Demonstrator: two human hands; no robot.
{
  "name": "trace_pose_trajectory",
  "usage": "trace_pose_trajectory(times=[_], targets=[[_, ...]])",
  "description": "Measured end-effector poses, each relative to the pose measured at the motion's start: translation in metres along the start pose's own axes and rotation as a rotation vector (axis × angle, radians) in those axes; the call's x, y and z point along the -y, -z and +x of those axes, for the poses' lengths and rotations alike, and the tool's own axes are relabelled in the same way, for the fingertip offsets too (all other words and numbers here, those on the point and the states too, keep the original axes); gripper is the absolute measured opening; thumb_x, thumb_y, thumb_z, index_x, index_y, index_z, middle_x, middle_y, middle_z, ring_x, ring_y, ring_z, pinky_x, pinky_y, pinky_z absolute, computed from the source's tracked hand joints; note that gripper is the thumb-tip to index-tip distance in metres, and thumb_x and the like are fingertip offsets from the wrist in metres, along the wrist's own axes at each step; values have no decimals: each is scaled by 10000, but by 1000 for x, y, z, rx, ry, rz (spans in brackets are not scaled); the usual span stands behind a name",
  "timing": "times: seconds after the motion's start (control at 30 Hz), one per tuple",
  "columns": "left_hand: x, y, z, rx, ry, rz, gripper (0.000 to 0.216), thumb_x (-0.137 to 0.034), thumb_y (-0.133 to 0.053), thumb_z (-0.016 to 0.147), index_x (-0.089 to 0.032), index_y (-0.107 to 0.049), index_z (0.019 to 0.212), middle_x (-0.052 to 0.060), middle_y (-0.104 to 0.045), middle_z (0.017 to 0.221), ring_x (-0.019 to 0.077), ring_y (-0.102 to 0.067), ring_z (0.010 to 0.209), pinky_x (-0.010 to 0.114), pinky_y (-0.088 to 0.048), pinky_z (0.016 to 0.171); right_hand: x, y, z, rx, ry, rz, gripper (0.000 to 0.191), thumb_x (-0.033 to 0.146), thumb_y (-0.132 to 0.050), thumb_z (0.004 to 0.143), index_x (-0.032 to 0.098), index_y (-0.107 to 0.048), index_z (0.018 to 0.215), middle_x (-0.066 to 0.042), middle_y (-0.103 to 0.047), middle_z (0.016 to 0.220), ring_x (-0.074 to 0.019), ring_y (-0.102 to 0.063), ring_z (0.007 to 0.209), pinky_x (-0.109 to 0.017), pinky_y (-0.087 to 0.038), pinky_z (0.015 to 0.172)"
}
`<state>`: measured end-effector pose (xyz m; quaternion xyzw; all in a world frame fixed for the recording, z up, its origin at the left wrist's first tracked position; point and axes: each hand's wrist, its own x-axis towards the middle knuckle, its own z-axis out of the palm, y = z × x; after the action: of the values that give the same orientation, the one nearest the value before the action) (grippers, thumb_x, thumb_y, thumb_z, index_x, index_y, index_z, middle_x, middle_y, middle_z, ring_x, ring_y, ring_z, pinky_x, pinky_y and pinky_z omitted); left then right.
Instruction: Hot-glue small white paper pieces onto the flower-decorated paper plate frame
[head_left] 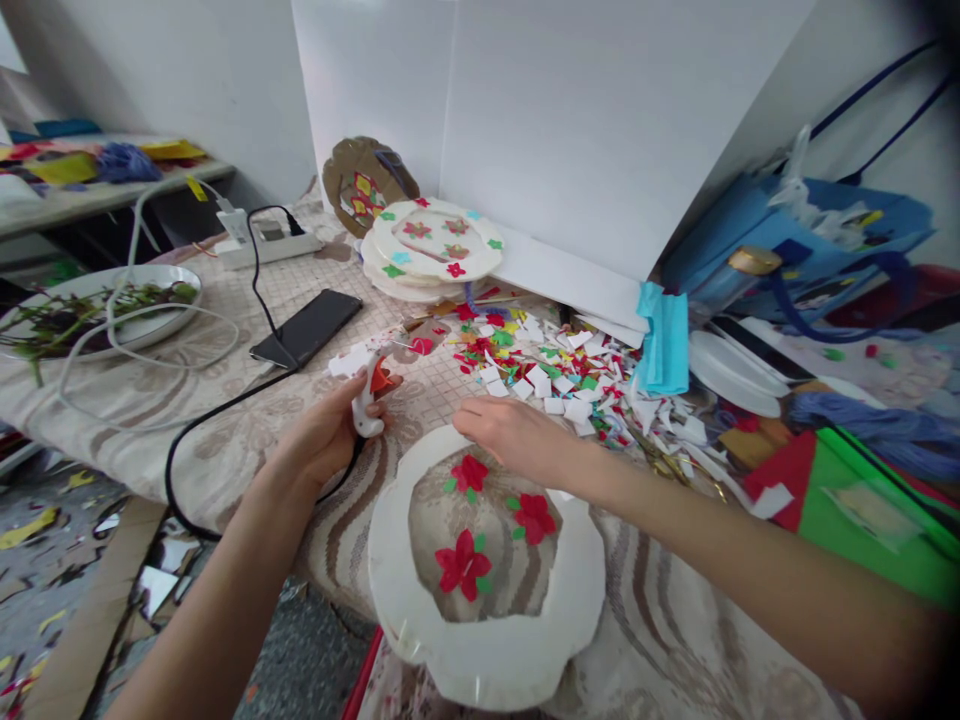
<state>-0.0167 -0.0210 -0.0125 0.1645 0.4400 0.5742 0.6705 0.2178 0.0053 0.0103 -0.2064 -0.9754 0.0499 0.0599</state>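
Observation:
My left hand (322,435) is wrapped round a white hot glue gun (369,392) with an orange trigger; its black cord (217,410) trails off to the left. My right hand (510,435) rests, fingers curled down, on the far rim of a white scalloped plate (487,640). That plate has a clear centre with three red paper flowers (463,562) and small green leaves stuck on it. Whether the right fingers pinch anything is hidden.
A heap of paper scraps (570,375) lies just beyond the plate. A stack of decorated plates (435,245) stands at the back by a white board. A black phone (307,325), a power strip (262,245) and a dish of greenery (97,305) sit left; blue bags and coloured paper right.

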Motion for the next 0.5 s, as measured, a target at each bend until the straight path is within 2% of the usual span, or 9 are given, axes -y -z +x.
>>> trace_pose_trajectory(times=[0.17, 0.5], targets=[[0, -1, -1, -4, -7, 8, 139, -205, -507, 866, -142, -605, 941, 45, -648, 820, 54, -481, 441, 234, -516, 465, 0, 0, 0, -1, -4, 7, 234, -63, -419, 791, 166, -470, 804, -23, -510, 831, -148, -468, 751, -261, -334, 646], [1, 2, 0, 17, -4, -5, 129, -208, -547, 844, -151, -605, 944, 48, -652, 837, 49, -485, 447, 238, -525, 483, 0, 0, 1, 8, -10, -1, 229, -57, -415, 798, 164, -475, 807, -28, -516, 843, -146, -465, 747, -260, -328, 635]])
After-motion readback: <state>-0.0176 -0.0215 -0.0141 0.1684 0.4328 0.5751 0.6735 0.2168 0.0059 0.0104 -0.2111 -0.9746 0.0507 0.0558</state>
